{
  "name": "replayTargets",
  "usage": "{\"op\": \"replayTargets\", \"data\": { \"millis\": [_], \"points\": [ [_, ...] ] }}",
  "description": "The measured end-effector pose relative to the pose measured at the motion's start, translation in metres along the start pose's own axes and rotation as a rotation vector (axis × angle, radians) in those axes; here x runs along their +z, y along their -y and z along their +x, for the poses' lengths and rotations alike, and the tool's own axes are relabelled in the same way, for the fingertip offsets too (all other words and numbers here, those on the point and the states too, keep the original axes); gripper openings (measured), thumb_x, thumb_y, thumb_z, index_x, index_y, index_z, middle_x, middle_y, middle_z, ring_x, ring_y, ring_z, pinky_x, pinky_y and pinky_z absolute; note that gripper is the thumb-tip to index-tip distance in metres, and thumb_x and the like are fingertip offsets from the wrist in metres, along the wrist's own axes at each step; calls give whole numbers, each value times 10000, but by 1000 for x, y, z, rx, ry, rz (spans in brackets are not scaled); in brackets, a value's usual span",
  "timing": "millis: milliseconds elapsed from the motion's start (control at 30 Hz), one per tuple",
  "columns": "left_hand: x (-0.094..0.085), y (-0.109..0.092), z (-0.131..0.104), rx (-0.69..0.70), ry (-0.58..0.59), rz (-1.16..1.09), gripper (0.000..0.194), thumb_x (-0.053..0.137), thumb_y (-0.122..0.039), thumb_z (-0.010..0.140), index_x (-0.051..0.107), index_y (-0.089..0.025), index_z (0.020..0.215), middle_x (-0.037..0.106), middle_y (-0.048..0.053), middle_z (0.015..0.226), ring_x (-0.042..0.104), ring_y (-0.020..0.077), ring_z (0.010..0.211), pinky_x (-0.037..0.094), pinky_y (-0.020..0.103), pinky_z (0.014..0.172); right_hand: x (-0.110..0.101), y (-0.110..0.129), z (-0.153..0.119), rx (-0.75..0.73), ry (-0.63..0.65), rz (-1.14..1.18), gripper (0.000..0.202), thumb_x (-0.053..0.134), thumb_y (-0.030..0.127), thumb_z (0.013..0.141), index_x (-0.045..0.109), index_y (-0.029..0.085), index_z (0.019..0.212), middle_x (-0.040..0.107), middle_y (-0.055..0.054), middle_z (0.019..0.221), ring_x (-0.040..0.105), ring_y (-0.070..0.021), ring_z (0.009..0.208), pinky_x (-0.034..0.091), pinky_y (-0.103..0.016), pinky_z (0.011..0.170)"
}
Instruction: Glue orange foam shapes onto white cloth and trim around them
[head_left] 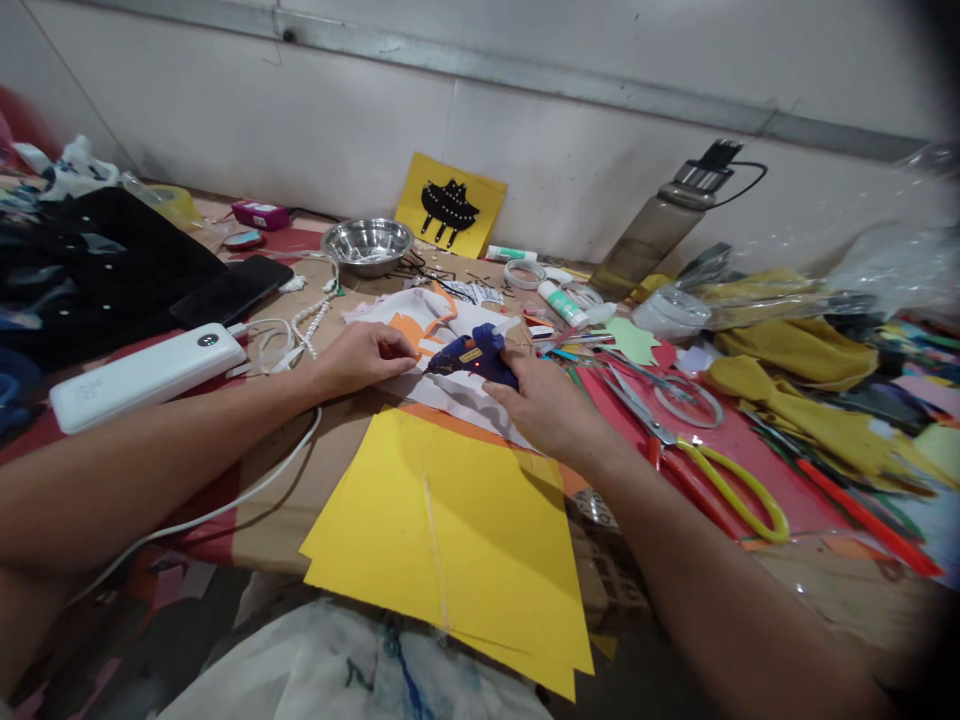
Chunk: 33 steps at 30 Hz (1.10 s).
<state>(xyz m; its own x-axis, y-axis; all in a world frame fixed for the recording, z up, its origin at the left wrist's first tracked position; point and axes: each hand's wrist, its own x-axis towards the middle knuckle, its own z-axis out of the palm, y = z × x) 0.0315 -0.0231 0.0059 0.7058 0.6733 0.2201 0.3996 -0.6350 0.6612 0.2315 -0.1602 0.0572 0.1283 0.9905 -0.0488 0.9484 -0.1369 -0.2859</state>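
Observation:
My right hand (544,395) is wrapped round the handle of a blue hot glue gun (472,355), which lies sideways with a small light lit on its body. Its dark nozzle points left, close to the fingertips of my left hand (367,355). The left fingers are pinched together; whatever sits between them is too small to make out. Orange cut paper (411,328) shows just behind those fingertips, and white paper (472,392) lies under the glue gun. In front of both hands are yellow paper sheets (450,510), stacked unevenly and reaching past the table edge.
A white power bank (150,375) with a cable is at left, beside a dark phone (232,290). Behind stand a metal bowl (367,245) and a yellow card (454,205) with a black shape. Yellow-handled scissors (701,455) and a leaning bottle (664,225) are at right.

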Motion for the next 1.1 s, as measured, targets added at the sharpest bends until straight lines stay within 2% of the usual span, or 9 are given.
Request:
{"op": "replayTargets", "data": {
  "millis": [633,1100],
  "points": [
    [1,0,1,64,-12,23,175,644,-303,749,738,-158,778,724,33,767,618,132,665,447,229,625,2,-5,2,-19,-5,-6,341,484,301,895,557,155,1195,645,-171,1214,624,-315,1079,474,-377,856],
    [2,2,2,102,-9,40,177,642,-311,757,739,-163,771,722,37,769,629,138,695,452,235,654,0,-4,0,-31,-18,23,350,488,293,890,576,124,1184,672,-171,1139,631,-314,1030,471,-364,817]
  ]
}}
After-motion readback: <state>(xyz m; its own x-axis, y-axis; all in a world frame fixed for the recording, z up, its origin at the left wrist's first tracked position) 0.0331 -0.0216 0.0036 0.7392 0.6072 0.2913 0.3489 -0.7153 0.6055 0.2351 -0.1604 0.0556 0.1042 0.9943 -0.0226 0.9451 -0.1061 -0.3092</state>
